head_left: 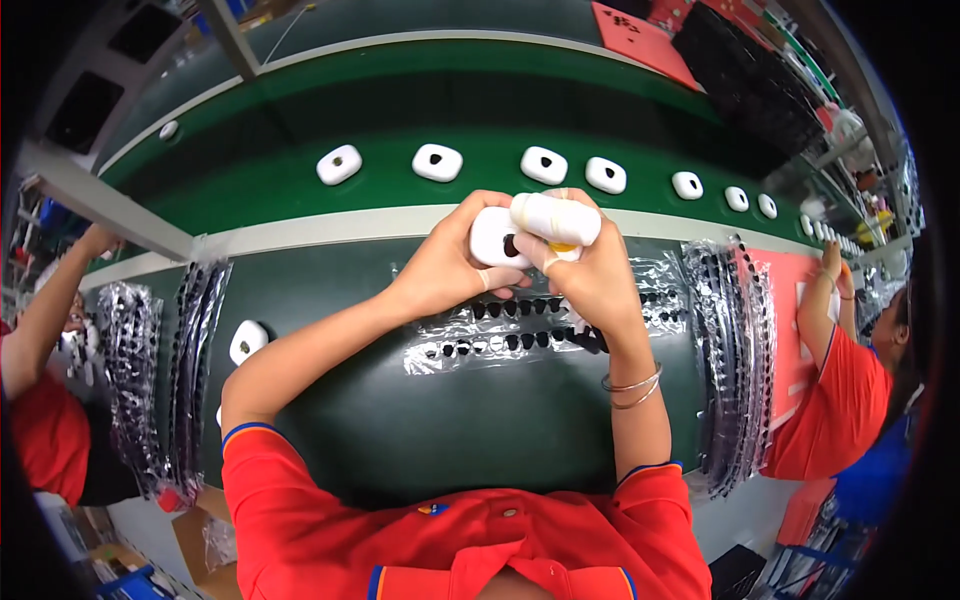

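My left hand (447, 262) is closed round a white rounded-square case (487, 236) with a dark spot on its face. In my right hand (604, 284) is a white cylinder (556, 219), perhaps a bottle or a roll, with a bit of yellow beneath it. The right thumb, in a pale finger cover, reaches to the case beside the dark spot. Just below both hands, clear plastic strips (484, 344) carry rows of small black pieces. Two metal bangles circle my right wrist.
A green conveyor belt (390, 110) runs across beyond a pale rail, bearing several similar white cases (437, 162). Another white case (248, 342) lies by my left elbow. Bundles of plastic strips (722, 360) hang over both table sides. Co-workers in red sit left and right (840, 400).
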`<act>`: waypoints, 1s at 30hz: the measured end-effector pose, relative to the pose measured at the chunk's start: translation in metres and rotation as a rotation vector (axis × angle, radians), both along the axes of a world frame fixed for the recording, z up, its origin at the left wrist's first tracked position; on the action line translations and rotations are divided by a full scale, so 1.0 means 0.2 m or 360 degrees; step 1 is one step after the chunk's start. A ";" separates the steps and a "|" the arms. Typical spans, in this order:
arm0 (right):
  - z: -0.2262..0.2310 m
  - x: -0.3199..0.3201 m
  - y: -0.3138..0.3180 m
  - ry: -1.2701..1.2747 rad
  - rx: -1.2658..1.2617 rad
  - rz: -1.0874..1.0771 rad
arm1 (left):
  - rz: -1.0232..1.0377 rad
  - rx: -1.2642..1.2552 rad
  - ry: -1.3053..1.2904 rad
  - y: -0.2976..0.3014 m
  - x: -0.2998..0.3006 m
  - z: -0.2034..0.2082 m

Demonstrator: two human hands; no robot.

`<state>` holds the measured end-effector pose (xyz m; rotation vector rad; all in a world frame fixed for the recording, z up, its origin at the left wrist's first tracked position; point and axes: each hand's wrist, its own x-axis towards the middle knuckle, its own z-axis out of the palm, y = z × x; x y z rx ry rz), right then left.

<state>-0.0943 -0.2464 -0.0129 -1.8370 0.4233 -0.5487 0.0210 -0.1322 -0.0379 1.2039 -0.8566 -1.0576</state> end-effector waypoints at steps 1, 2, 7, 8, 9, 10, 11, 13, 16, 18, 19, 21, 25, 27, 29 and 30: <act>0.01 0.00 0.01 0.0072 -0.0039 0.0001 | 0.0025 0.0006 0.0002 0.01 0.00 0.00; 0.03 -0.01 0.02 0.0146 -0.0081 -0.0010 | -0.0001 0.0020 -0.0022 0.03 0.01 0.00; 0.02 0.00 0.04 0.0188 -0.0127 0.0017 | -0.0081 -0.0033 -0.0132 0.06 0.03 -0.01; 0.02 -0.01 0.04 0.0205 -0.0178 0.0037 | -0.0085 0.0019 -0.0086 0.05 0.03 0.00; 0.01 -0.01 0.04 0.0222 -0.0228 0.0057 | -0.0089 0.0070 -0.0041 0.05 0.03 0.01; -0.01 -0.01 0.04 0.0225 -0.0226 0.0057 | -0.0089 0.0072 -0.0038 0.05 0.04 -0.01; -0.04 0.00 0.03 -0.0010 -0.0423 0.0001 | -0.0087 0.0018 -0.0054 0.05 0.06 -0.02; -0.05 0.01 0.04 -0.0335 -0.0459 -0.0101 | -0.0012 -0.0043 -0.0021 0.05 0.06 -0.03; 0.01 -0.01 0.08 -0.0470 -0.0388 0.0053 | -0.0030 0.0010 -0.0014 0.06 0.09 -0.01; 0.01 0.01 0.12 -0.0024 -0.0376 0.0181 | -0.0045 -0.0030 0.0002 0.06 0.10 -0.04; -0.01 0.03 0.11 0.0122 -0.0501 0.0187 | -0.0063 -0.0011 0.0050 0.07 0.11 -0.08; -0.04 0.04 0.09 0.0012 -0.0426 0.0186 | -0.0122 -0.0024 0.0260 0.08 0.12 -0.10; -0.02 0.03 0.07 -0.0036 -0.0278 0.0078 | 0.0051 0.0188 -0.0172 0.03 0.25 -0.09; -0.07 0.03 0.03 -0.0045 -0.0408 0.0072 | 0.0471 0.0332 -0.1085 -0.03 0.40 -0.22; -0.11 0.04 0.04 0.0328 -0.0461 0.0221 | 0.0766 0.0526 -0.1637 -0.04 0.56 -0.31; -0.12 0.04 0.05 0.0328 -0.0460 0.0224 | 0.0840 0.0671 -0.1735 -0.04 0.60 -0.33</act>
